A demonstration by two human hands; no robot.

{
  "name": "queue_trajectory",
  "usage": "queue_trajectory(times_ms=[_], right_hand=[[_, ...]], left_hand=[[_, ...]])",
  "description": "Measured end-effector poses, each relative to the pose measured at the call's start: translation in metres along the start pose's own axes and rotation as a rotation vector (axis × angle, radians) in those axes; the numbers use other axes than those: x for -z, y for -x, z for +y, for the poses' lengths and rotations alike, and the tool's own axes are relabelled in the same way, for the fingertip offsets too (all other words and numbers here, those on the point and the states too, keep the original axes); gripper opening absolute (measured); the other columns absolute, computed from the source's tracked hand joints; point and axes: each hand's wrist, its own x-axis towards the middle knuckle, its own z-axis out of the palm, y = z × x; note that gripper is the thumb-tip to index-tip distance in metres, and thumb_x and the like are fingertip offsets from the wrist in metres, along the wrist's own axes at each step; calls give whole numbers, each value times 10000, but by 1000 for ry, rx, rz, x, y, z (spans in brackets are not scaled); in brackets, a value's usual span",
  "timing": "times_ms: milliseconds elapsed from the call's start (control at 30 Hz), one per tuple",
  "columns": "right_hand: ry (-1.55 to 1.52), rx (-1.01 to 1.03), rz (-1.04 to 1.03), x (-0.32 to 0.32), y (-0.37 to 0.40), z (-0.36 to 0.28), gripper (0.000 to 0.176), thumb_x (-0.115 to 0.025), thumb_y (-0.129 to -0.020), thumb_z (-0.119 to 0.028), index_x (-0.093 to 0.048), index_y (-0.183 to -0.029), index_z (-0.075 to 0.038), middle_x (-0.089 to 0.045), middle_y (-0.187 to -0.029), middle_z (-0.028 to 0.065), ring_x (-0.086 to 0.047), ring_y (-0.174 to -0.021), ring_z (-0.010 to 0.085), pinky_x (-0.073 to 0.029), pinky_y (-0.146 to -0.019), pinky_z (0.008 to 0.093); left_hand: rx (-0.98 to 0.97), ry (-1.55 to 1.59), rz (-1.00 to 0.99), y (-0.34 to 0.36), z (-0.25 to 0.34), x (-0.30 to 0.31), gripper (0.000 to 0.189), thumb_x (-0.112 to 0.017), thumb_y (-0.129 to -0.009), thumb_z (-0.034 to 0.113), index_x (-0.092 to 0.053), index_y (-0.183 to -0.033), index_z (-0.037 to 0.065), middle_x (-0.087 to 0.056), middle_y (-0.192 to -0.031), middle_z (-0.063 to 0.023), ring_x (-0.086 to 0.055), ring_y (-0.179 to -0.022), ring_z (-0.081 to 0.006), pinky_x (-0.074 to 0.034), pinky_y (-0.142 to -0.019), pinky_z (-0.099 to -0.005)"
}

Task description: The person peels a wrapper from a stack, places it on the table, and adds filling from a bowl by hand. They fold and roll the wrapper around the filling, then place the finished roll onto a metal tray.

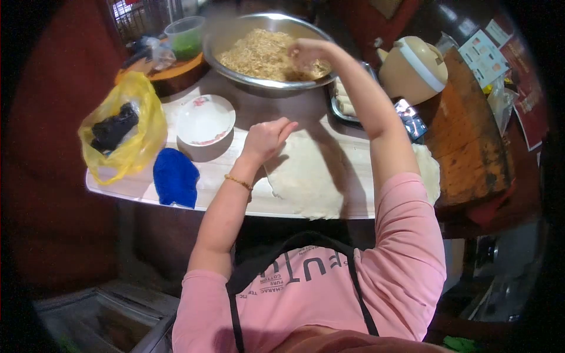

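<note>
My right hand (307,56) reaches into a large steel bowl (259,79) at the top of the head view. Its fingers are curled down into a heap of light-brown shredded filling (256,53) and partly blurred. My left hand (268,138) is closed, fingers pressed together, above the near-left edge of a pale dough sheet (315,170). Whether anything lies inside its fingers is hidden. The thin sheet spreads flat on the table, reaching its front edge. Pale rolls (343,97) lie in a metal tray (347,117), partly behind my right forearm.
Left of my hands are a white flowered plate (205,120), a yellow plastic bag (147,117) and a blue cloth (175,176). Behind them a green-filled tub (186,38) stands on a round board (188,70). At right are a beige jug (406,70) and a phone (410,119).
</note>
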Motion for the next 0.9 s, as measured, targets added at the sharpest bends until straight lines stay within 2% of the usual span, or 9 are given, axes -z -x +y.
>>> queue_trajectory(times_ms=[67, 100, 200, 267, 433, 533, 600, 733, 900], right_hand=[[67, 57, 0, -3, 16, -19, 530, -719, -751, -122, -581, -1260, -70, -673, -913, 99, -662, -729, 221, -562, -580, 397], [41, 44, -13, -7, 19, -23, 553, -732, -745, -141, -575, -1272, -80, -670, -930, 101, -662, -757, 218, -567, -594, 391], [121, -31, -49, -21, 26, -38, 563, -733, -748, -174, -573, -1284, -112, -666, -966, 112, -656, -848, 201, -573, -649, 379], [232, -34, -83, -34, 21, -33, 648, -796, -772, -341, -545, -1334, -136, -622, -1219, 137, -643, -1044, 261, -586, -787, 357], [187, 60, -163, -36, 19, -31, 449, -733, -815, -261, -634, -1221, -97, -691, -1018, 108, -672, -930, 226, -576, -734, 353], [313, 179, -169, -31, 19, -36, 402, -703, -830, -231, -652, -1198, -79, -698, -1002, 107, -671, -914, 209, -572, -721, 354], [171, 128, -88, -29, 22, -40, 356, -682, -806, -148, -640, -1159, -130, -644, -855, 40, -618, -778, 160, -501, -586, 330], [101, 81, -44, -36, 29, -47, 404, -697, -807, -155, -635, -1204, -119, -657, -879, 78, -638, -790, 188, -520, -609, 336], [374, 156, -77, -49, -5, -26, 361, -686, -824, -179, -654, -1174, -99, -684, -936, 114, -659, -799, 200, -535, -607, 340]], left_hand=[[35, -24, -29, -1, -1, 0, 263, -580, -961, 332, -689, -910, 97, -660, -749, -168, -649, -690, -371, -498, -587, -452], [-41, -16, 78, -1, -5, -5, 294, -591, -951, 355, -629, -785, 115, -638, -651, -140, -635, -608, -350, -503, -531, -446], [-21, -4, 89, -2, -1, 0, 279, -592, -950, 350, -646, -816, 112, -646, -674, -153, -637, -630, -364, -501, -555, -461], [27, 6, 54, -3, -2, 4, 267, -579, -961, 337, -666, -874, 100, -650, -716, -166, -640, -666, -372, -496, -580, -456], [75, 4, 9, -4, -5, 1, 263, -567, -972, 319, -684, -944, 85, -655, -767, -183, -642, -709, -383, -487, -605, -450], [11, 5, 102, -4, -7, -3, 283, -585, -955, 348, -649, -837, 99, -640, -688, -174, -631, -652, -390, -481, -562, -484], [23, 16, 91, -3, -6, -3, 283, -583, -956, 347, -651, -838, 99, -640, -689, -178, -633, -656, -391, -482, -564, -485], [22, 31, 99, -3, -5, -3, 278, -579, -957, 349, -660, -855, 103, -645, -700, -182, -637, -666, -392, -486, -570, -486], [36, 10, 65, -3, -4, -2, 270, -574, -960, 348, -675, -886, 109, -654, -715, -181, -647, -676, -384, -503, -587, -477]])
